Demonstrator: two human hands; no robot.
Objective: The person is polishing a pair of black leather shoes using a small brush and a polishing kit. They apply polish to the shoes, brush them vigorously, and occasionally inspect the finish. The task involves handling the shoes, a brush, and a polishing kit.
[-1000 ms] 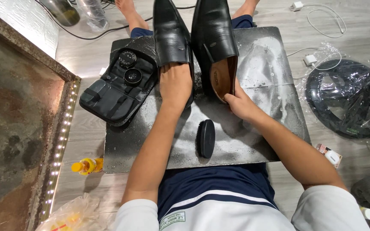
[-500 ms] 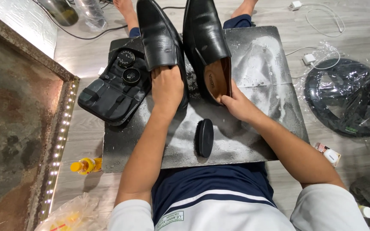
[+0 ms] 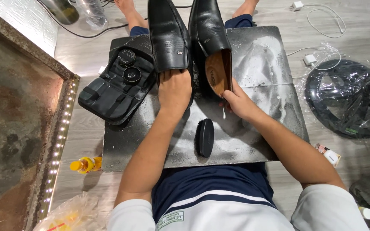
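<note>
Two black leather dress shoes stand side by side on a grey metal board (image 3: 262, 141) that lies over my lap. My left hand (image 3: 174, 92) is pushed into the opening of the left shoe (image 3: 168, 36), fingers hidden inside. My right hand (image 3: 238, 102) grips the heel of the right shoe (image 3: 208, 30), whose tan insole shows. A black oval shoe brush (image 3: 205, 137) lies on the board between my forearms, untouched.
An open black shoe-care kit (image 3: 114, 87) with round tins sits on the board's left edge. A framed mirror with small lights (image 3: 58, 141) lies on the floor at left, beside a yellow bottle (image 3: 84, 164). Plastic-wrapped black fan (image 3: 347, 98) and white chargers lie right.
Both shoes have shifted slightly to the left and toward me with my hands still on them. The brush has not moved.
</note>
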